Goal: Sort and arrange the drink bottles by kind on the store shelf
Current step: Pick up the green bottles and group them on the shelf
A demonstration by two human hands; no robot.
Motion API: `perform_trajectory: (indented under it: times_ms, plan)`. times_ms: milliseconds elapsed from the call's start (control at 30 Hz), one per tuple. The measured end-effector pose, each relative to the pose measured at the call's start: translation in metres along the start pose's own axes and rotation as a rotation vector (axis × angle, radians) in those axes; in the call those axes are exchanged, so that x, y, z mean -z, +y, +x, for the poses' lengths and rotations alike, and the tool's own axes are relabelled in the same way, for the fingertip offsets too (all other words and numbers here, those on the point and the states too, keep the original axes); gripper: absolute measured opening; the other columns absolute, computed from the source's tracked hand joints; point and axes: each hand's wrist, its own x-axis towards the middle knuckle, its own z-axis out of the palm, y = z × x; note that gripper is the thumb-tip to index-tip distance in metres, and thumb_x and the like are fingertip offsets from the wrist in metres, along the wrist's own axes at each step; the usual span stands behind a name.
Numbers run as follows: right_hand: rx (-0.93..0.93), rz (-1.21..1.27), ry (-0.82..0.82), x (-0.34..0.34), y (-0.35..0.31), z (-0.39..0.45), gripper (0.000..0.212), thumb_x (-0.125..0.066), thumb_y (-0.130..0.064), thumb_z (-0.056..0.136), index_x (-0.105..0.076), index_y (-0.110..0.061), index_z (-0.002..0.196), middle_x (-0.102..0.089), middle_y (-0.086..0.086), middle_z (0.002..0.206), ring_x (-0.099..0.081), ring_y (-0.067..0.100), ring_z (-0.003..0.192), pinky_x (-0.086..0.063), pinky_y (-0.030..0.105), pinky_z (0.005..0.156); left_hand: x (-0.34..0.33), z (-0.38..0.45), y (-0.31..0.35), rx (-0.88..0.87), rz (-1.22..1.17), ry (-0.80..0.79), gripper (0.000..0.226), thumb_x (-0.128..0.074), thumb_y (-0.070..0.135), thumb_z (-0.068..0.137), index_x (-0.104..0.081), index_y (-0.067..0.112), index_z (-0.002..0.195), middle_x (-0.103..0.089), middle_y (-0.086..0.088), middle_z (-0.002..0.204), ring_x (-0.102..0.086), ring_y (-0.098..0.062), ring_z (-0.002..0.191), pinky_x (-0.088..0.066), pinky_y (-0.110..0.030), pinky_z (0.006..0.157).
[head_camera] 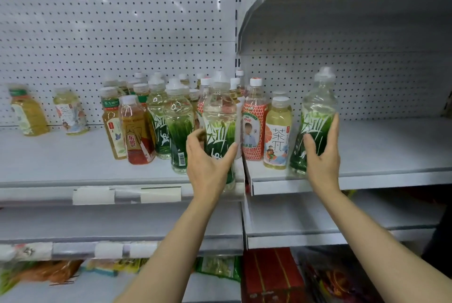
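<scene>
- Gripping a clear bottle (314,119) with a green label, the right hand (322,156) wraps round its lower half; it stands upright on the right shelf (391,156).
- left hand (209,163) curls round a matching bottle (220,117) at the front of the left shelf (73,163); fingers not fully closed.
- bottles at the back of the cluster (171,107) are mostly hidden, labels blurry.
</scene>
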Motion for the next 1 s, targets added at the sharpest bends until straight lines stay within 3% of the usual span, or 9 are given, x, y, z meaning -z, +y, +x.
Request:
perform_trajectory:
  times_ms: [133, 233, 333, 433, 500, 600, 700, 833, 1000]
  plan:
    - [-0.004, 0.155, -0.068, 0.001, -0.024, -0.042, 0.074, -0.052, -0.031, 0.098, -0.004, -0.042, 0.153, -0.028, -0.040, 0.139, -0.041, -0.014, 0.122, -0.036, 0.012, 0.094, 0.023, -0.023, 0.000, 0.069, 0.026, 0.034, 0.076, -0.083, 0.049, 0.070, -0.042, 0.026, 0.129, -0.063, 0.001, 0.125, -0.061, -0.016, 0.112, -0.053, -0.037, 0.091]
    - [-0.009, 0.248, -0.145, -0.008, -0.042, -0.080, 0.075, -0.053, -0.037, 0.096, -0.005, -0.041, 0.153, -0.025, -0.041, 0.140, -0.035, -0.017, 0.128, -0.035, 0.010, 0.098, 0.044, -0.037, -0.005, 0.123, 0.072, 0.061, 0.073, -0.081, 0.054, 0.069, -0.039, 0.032, 0.125, -0.064, 0.002, 0.124, -0.064, -0.018, 0.109, -0.056, -0.044, 0.086]
    - [-0.005, 0.298, -0.241, -0.028, -0.059, -0.112, 0.074, -0.053, -0.026, 0.096, -0.008, -0.027, 0.155, -0.017, -0.042, 0.139, -0.021, -0.033, 0.122, -0.024, -0.006, 0.094, 0.073, -0.047, -0.010, 0.158, 0.115, 0.094, 0.072, -0.081, 0.051, 0.071, -0.040, 0.030, 0.126, -0.065, 0.003, 0.122, -0.064, -0.019, 0.106, -0.055, -0.041, 0.086]
    - [-0.002, 0.325, -0.320, -0.053, -0.076, -0.143, 0.073, -0.054, -0.028, 0.097, -0.009, -0.029, 0.155, -0.013, -0.038, 0.149, -0.013, -0.021, 0.136, -0.017, 0.003, 0.107, 0.112, -0.054, -0.014, 0.189, 0.143, 0.136, 0.075, -0.083, 0.048, 0.072, -0.040, 0.032, 0.132, -0.064, 0.009, 0.116, -0.060, -0.014, 0.098, -0.047, -0.031, 0.084]
    - [-0.007, 0.354, -0.385, -0.070, -0.090, -0.161, 0.073, -0.053, -0.032, 0.097, -0.009, -0.031, 0.155, -0.013, -0.031, 0.154, -0.011, -0.016, 0.140, -0.015, 0.008, 0.112, 0.140, -0.057, -0.019, 0.198, 0.174, 0.163, 0.076, -0.082, 0.048, 0.073, -0.039, 0.034, 0.134, -0.065, 0.005, 0.120, -0.061, -0.017, 0.101, -0.045, -0.031, 0.083]
    - [-0.027, 0.397, -0.476, -0.096, -0.115, -0.187, 0.074, -0.051, -0.039, 0.095, -0.008, -0.034, 0.154, -0.009, -0.038, 0.149, -0.008, -0.026, 0.133, -0.012, -0.004, 0.102, 0.181, -0.062, -0.028, 0.214, 0.214, 0.217, 0.078, -0.081, 0.048, 0.075, -0.038, 0.034, 0.137, -0.063, 0.000, 0.128, -0.061, -0.022, 0.111, -0.042, -0.030, 0.081]
    - [-0.063, 0.457, -0.534, -0.123, -0.132, -0.209, 0.074, -0.052, -0.040, 0.094, -0.007, -0.037, 0.154, -0.011, -0.044, 0.144, -0.010, -0.029, 0.130, -0.014, -0.006, 0.099, 0.216, -0.062, -0.036, 0.220, 0.279, 0.285, 0.079, -0.080, 0.051, 0.073, -0.039, 0.030, 0.138, -0.063, -0.001, 0.128, -0.062, -0.026, 0.109, -0.040, -0.030, 0.077]
    - [-0.073, 0.500, -0.616, -0.160, -0.150, -0.226, 0.073, -0.054, -0.034, 0.097, -0.008, -0.038, 0.154, -0.013, -0.048, 0.140, -0.013, -0.030, 0.128, -0.016, -0.003, 0.100, 0.257, -0.052, -0.051, 0.238, 0.357, 0.369, 0.080, -0.081, 0.049, 0.073, -0.039, 0.030, 0.138, -0.064, 0.002, 0.128, -0.064, -0.025, 0.108, -0.043, -0.031, 0.079]
    - [-0.048, 0.541, -0.717, -0.207, -0.173, -0.240, 0.072, -0.054, -0.037, 0.096, -0.009, -0.042, 0.152, -0.012, -0.040, 0.146, -0.012, -0.021, 0.133, -0.015, 0.010, 0.108, 0.300, -0.034, -0.072, 0.262, 0.423, 0.479, 0.078, -0.082, 0.048, 0.072, -0.040, 0.032, 0.136, -0.065, 0.005, 0.123, -0.064, -0.022, 0.106, -0.041, -0.030, 0.081]
